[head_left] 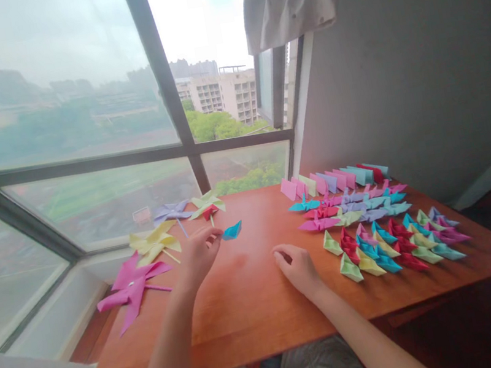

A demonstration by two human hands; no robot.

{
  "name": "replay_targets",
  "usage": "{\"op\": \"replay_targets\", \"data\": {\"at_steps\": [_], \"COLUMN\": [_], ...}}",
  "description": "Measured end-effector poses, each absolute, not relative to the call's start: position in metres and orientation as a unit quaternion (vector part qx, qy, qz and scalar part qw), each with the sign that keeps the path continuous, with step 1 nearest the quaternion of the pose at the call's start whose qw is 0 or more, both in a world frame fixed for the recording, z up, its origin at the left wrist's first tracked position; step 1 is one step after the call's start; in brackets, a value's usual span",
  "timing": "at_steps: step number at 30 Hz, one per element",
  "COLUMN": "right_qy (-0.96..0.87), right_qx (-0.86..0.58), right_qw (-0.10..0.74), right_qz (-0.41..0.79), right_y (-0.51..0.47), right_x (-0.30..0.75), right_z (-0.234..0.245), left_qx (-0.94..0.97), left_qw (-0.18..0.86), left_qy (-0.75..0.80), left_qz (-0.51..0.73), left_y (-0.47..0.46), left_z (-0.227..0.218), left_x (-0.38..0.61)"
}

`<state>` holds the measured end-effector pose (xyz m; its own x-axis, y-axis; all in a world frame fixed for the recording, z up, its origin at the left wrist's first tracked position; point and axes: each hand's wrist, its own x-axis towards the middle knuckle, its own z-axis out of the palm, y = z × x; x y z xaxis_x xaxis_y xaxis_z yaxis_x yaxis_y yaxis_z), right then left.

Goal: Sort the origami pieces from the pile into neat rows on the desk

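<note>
With L hand [201, 254] we grip blue paper boat [233, 231] by one end; pinch lightly, w/o creasing. R hand [297, 268]: can't tell if closed.

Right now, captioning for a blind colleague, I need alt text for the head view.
A left hand pinches a small blue folded-paper piece above a brown wooden table; the curled right hand nearby. Coloured paper pinwheels lie left, multicoloured folded paper boats right.

This looks like a room in a home, upstairs. A curtain [288, 0] hangs by windows [64, 100] overlooking treetops [217, 125] and buildings [238, 95].
</note>
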<state>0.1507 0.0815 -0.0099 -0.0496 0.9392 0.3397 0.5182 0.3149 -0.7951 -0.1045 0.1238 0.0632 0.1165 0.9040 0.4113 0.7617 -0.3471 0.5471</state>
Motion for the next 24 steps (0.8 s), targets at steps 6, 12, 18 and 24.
{"op": "replay_targets", "data": {"at_steps": [6, 12, 18, 24], "right_qy": [-0.601, -0.597, -0.642, -0.64], "right_qx": [-0.562, -0.54, -0.508, -0.511], "right_qw": [0.497, 0.507, 0.489, 0.491], "right_qz": [0.276, 0.306, 0.301, 0.297], "right_y": [0.081, 0.079, 0.075, 0.077], "right_x": [0.154, 0.154, 0.152, 0.153], "right_z": [-0.008, -0.006, 0.001, 0.002], "left_qx": [0.782, 0.776, 0.762, 0.714], "left_qw": [0.178, 0.236, 0.251, 0.255], "left_qy": [0.494, 0.478, 0.479, 0.516], "left_qz": [0.336, 0.337, 0.355, 0.399], "left_y": [0.094, 0.078, 0.077, 0.08], "left_z": [0.053, 0.038, 0.023, 0.012], "left_x": [-0.069, -0.056, -0.051, -0.052]}}
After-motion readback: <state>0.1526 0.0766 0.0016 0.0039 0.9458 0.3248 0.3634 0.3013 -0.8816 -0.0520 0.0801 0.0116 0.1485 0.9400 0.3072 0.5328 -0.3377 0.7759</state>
